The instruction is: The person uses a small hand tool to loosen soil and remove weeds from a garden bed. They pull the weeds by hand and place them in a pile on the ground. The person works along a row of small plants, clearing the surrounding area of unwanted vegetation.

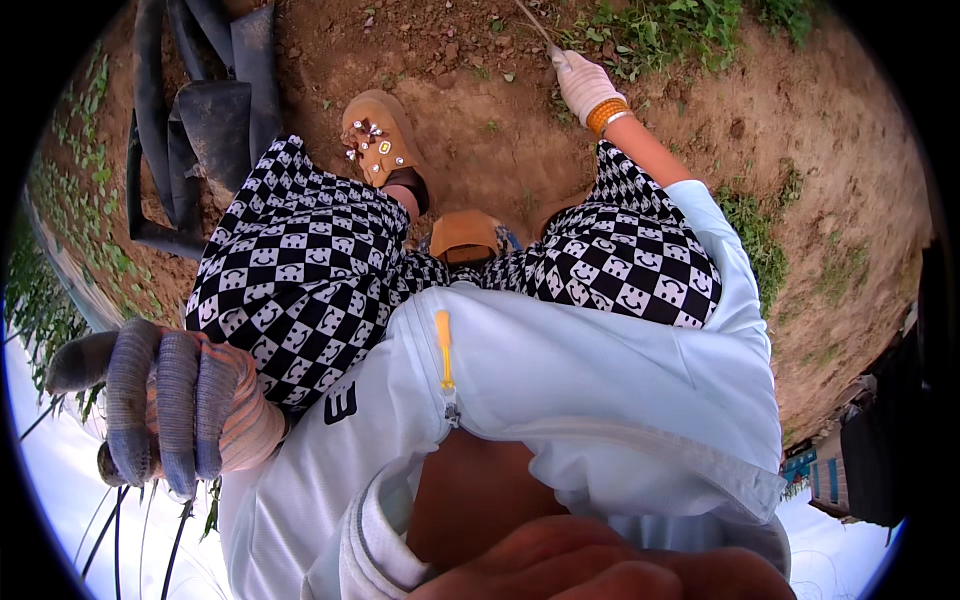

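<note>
A person bends far forward over bare brown soil (480,130), the head camera looking down past a pale blue zip jacket (560,380) and black-and-white checked trousers (300,270) to a pair of tan clogs (380,140) planted on the ground. The left hand (170,405), in a grey-blue and orange knitted work glove, is curled shut at the lower left of the view, its fingers (180,400) wrapped round the top of a bunch of thin dark stems (130,520) that hang below the fist, a grip that appears to keep the gathered stalks together and clear of the dirt. The right hand (585,85), in a white glove with an orange cuff, stretches out ahead near a patch of green weeds (680,30); its fingers are closed round a thin pale stalk (535,25) that runs up and away from the glove toward the top edge, the arm reaching well forward of the feet, seemingly because the stalk stands in the ground there. Folded black plastic sheeting (210,110) lies on the earth at the upper left, beside a strip of low green plants (70,200). Whether the stalk is rooted cannot be told.
</note>
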`<state>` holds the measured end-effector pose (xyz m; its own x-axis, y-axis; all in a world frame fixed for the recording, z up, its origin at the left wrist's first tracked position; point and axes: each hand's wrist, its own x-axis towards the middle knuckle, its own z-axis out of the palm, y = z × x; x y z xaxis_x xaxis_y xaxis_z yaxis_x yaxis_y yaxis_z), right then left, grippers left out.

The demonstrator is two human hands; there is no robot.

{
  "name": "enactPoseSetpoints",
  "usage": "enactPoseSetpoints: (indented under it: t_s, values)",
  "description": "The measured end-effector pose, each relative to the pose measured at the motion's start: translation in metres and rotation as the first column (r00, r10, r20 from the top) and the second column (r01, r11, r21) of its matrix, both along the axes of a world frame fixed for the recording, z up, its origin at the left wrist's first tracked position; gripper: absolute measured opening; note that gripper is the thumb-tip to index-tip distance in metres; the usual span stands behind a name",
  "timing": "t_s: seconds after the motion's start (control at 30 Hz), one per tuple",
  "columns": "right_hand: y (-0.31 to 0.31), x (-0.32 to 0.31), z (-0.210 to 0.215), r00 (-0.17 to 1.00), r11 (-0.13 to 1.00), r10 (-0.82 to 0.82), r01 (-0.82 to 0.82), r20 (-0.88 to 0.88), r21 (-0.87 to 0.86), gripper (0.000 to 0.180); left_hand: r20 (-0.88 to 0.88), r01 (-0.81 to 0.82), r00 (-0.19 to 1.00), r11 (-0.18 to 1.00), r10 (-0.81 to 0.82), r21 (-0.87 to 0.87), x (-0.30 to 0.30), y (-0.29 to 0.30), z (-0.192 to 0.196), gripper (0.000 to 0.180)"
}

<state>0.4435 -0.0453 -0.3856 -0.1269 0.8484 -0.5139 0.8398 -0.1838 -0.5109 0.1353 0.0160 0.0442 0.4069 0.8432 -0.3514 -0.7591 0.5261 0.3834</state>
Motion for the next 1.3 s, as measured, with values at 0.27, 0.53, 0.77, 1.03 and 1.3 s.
enactPoseSetpoints:
  t_s: [0.27,0.53,0.77,1.03,1.3]
  values:
    - [-0.012,-0.012,0.033,0.957,0.94,-0.288,0.276,-0.031,-0.201,0.041,-0.046,0.012,0.999,0.999,-0.01,0.043,0.008,0.008,-0.001,0.025]
    - [-0.053,-0.014,0.029,0.931,0.901,-0.361,0.333,-0.056,-0.279,0.055,-0.052,0.004,0.999,0.992,0.003,0.13,0.006,0.003,-0.003,0.045]
    - [-0.052,-0.005,0.0,0.906,0.887,-0.414,0.381,-0.084,-0.26,0.054,-0.076,0.038,0.997,0.996,-0.032,0.077,0.006,0.005,0.001,0.037]
    - [-0.032,-0.003,0.005,0.96,0.961,-0.273,0.271,-0.063,-0.048,0.046,-0.094,0.049,0.995,0.996,-0.042,0.07,0.008,0.004,0.0,0.029]
    - [-0.055,-0.003,-0.008,0.872,0.87,-0.485,0.473,-0.067,-0.141,0.041,0.001,-0.071,0.997,0.988,0.072,0.136,0.001,0.001,-0.008,0.055]
